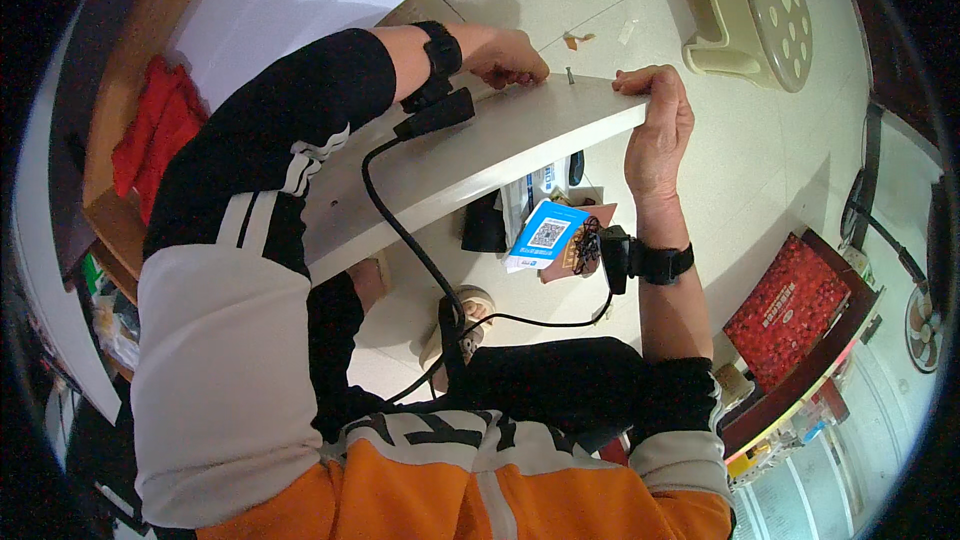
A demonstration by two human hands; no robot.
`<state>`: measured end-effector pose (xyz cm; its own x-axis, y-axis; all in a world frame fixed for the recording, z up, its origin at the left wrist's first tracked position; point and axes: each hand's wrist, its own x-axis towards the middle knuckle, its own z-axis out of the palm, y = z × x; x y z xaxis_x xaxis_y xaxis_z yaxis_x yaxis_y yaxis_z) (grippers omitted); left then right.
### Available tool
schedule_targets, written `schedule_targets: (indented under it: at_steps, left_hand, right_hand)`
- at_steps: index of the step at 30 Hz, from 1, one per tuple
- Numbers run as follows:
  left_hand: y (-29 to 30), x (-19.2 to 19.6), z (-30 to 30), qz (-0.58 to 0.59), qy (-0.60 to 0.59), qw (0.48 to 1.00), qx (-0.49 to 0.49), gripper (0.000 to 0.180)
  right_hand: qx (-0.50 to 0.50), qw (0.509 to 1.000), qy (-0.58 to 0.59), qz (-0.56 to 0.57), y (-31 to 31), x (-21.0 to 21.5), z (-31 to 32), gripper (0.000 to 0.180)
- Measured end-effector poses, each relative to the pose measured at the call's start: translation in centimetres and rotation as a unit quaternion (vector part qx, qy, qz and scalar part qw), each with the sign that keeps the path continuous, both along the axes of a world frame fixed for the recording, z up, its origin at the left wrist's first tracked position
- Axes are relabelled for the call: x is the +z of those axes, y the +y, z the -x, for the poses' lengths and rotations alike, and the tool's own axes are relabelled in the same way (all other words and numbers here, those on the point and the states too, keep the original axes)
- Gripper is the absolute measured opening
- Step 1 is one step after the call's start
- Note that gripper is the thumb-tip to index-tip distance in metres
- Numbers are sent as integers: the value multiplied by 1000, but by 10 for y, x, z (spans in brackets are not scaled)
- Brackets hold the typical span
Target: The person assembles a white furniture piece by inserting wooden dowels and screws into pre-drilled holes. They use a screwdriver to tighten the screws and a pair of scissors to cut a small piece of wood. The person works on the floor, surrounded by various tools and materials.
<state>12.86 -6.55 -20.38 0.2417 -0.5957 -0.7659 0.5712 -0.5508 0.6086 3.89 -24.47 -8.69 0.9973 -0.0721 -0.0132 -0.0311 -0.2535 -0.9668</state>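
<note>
A long white board (480,155) lies across the view. My right hand (657,130) grips its far end, thumb on top and fingers round the edge. My left hand (510,58) is closed at the board's far edge, fingers pinched near a small metal screw or peg (570,75) that stands up from the board. I cannot tell whether the fingers hold anything. Both wrists wear black bands with small black devices, joined by a black cable (400,230) that runs over the board.
A beige plastic stool (750,15) stands on the tiled floor beyond the board. A red patterned box (790,310) rests on a low shelf at right. A blue card (545,235) and black items lie under the board. Red cloth (150,130) lies on a wooden surface at left.
</note>
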Motion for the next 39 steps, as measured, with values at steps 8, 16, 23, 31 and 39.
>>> schedule_targets:
  at_steps: [8,16,23,31,39]
  left_hand:
    - [-10,2,-1,-50,-22,998,-5,17]
    - [10,-4,7,69,-3,997,38,16]
    - [17,-22,7,147,-26,989,22,17]
    - [25,-10,5,82,-66,992,65,23]
    - [19,-6,10,71,10,996,55,19]
  right_hand:
    - [2,1000,-2,-5,0,0,1,43]
    - [3,1000,-3,-5,1,1,0,44]
    - [7,1000,-5,7,-1,0,0,44]
    - [0,1000,3,1,0,0,0,41]
    - [4,1000,1,15,-1,0,1,43]
